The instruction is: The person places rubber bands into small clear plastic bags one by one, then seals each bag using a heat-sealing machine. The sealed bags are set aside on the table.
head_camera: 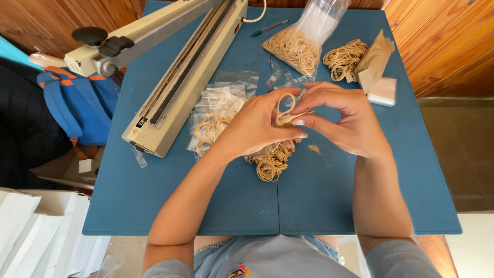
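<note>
Bands (286,114) pinched between left hand (256,127) (right hand (343,120) too).

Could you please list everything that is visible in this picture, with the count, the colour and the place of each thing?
Small bunch of tan rubber bands: one, tan, pinched between both hands.
Loose pile of tan rubber bands: one, tan, under the hands.
Clear plastic bag of rubber bands: one, far centre.
Second loose pile of rubber bands: one, tan, far right.
Small clear plastic packets: several, centre left.
Cream heat sealer machine: one, left.
Green pen: one, far edge.
Brown paper piece: one, far right.
Blue table: one.
Blue backpack: one, left of table.
Left hand: one.
Right hand: one.
</note>
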